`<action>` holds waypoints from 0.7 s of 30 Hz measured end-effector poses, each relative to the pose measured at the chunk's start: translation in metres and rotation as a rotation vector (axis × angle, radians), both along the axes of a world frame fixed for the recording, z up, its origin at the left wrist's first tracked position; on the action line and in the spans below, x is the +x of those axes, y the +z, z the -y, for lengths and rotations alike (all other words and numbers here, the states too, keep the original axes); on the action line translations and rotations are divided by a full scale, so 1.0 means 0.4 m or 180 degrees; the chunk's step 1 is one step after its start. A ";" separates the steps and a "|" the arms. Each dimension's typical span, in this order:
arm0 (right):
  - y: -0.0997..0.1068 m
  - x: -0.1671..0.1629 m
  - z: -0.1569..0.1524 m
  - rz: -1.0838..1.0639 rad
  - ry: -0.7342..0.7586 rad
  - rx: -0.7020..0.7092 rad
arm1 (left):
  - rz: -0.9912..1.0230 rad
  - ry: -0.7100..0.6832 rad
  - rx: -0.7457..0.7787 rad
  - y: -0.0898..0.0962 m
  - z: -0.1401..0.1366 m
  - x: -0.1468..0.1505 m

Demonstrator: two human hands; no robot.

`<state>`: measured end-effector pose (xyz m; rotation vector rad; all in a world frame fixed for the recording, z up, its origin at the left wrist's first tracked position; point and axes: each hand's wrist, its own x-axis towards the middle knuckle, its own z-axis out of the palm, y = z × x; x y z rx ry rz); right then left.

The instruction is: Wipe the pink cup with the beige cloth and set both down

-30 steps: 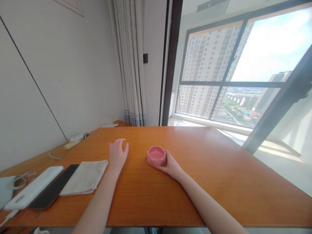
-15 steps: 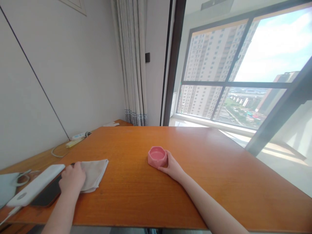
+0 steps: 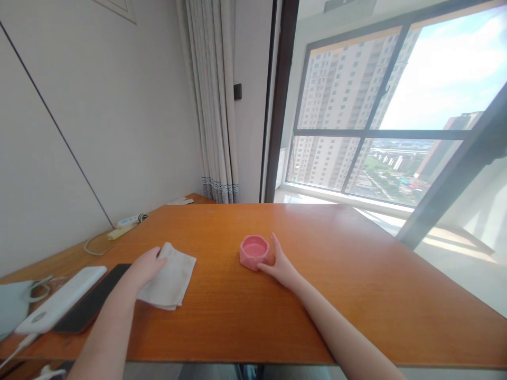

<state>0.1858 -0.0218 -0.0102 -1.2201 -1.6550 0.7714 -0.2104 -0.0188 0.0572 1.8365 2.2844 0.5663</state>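
Note:
A faceted pink ashtray (image 3: 254, 253) with a notched rim stands upright on the wooden table (image 3: 253, 322). At its right side is my right hand (image 3: 283, 269), thumb and fingers spread apart. The thumb tip is at the ashtray's lower edge; whether it touches I cannot tell. On the left, my left hand (image 3: 148, 268) is closed on the upper left edge of a folded light-grey cloth (image 3: 172, 282). The cloth hangs or lies slanted by the fingers, partly hidden under the hand.
A dark phone (image 3: 95, 301) lies left of my left forearm, beside a long white power bank (image 3: 61, 300) with a cable. Farther back at the wall sits a power strip (image 3: 125, 224). A curtain (image 3: 216, 105) and a large window (image 3: 376, 132) stand beyond the table.
My left hand has moved right and away from me, gripping the cloth and shifting it off the phone. My right hand's fingers have come away from the ashtray, which stays in place.

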 end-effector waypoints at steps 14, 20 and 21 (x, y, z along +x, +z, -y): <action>0.164 -0.055 0.020 -0.1750 0.1478 -0.1802 | 0.2444 -0.1994 0.0588 0.152 -0.029 0.496; 0.199 -0.003 -0.042 -0.1684 -0.0240 -0.0228 | 0.2732 -0.1418 0.0618 -0.015 -0.115 0.537; 0.207 0.008 -0.053 -0.1353 -0.0534 0.0142 | 0.2627 -0.1270 0.0779 -0.050 -0.124 0.538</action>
